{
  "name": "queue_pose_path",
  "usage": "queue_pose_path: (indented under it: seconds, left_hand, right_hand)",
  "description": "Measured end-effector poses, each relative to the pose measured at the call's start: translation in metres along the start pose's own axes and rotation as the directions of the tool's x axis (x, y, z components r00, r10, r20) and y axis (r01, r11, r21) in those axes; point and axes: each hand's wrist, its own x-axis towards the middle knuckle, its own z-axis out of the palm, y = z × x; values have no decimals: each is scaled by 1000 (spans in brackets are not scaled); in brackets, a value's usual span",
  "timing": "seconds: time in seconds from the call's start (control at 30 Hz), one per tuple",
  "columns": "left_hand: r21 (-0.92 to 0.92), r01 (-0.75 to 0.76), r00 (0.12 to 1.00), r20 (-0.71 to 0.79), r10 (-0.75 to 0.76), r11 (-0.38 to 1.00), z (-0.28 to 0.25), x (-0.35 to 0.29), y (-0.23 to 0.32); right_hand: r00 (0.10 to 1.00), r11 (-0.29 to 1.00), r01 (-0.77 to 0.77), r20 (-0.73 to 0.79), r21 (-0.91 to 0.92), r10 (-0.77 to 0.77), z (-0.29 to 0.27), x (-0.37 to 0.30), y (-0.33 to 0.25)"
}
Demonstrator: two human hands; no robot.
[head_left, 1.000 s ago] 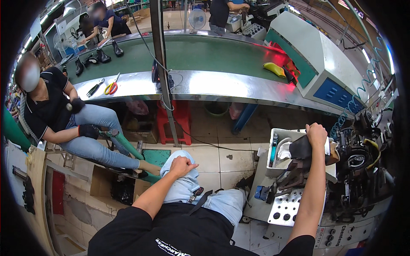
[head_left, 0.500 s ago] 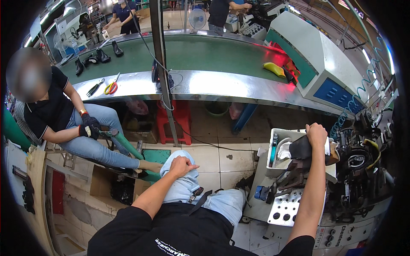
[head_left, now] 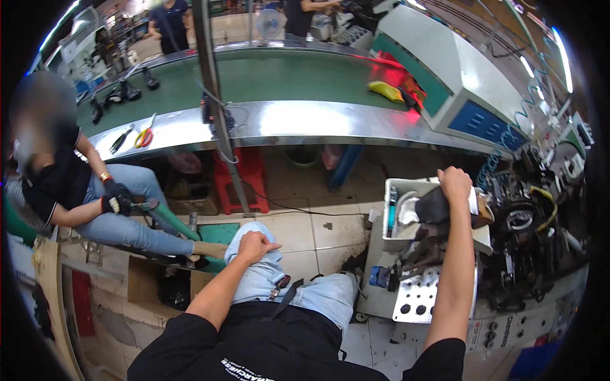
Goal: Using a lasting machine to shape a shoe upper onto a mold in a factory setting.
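Note:
My left hand lies on my left knee, over the light blue jeans, with its thumb stretched out and nothing held. On my right, my right hand is closed over the top edge of a white bin, beside a black shoe upper lying in it. Whether the fingers grip the rim or the upper is hidden by the back of the hand. A teal tool and a white curved piece also sit in the bin.
Below the bin is a metal control panel; dark machinery stands at far right. Ahead runs a green conveyor carrying black shoe pieces, with scissors on its metal edge. A gloved co-worker sits left. A post rises in front.
The whole view has swung slightly, so the scene sits further left and the bin a little higher. Both hands keep their places on the knee and at the bin.

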Motion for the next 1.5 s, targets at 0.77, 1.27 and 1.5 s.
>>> queue_pose_path:
  seconds: [0.77,1.27,1.5]
  left_hand:
    - [-30,42,999,-21,-43,999,5,0,-9]
    - [1,2,999,-35,-1,1000,4,3,-8]
    - [-23,-42,998,-39,41,999,5,2,-11]
  right_hand:
    - [998,1000,-13,56,17,12,-1,1,-5]
    - [1000,1000,7,-2,-4,-7,6,1,1]
    - [1000,1000,13,-5,-9,-13,-2,0,-4]
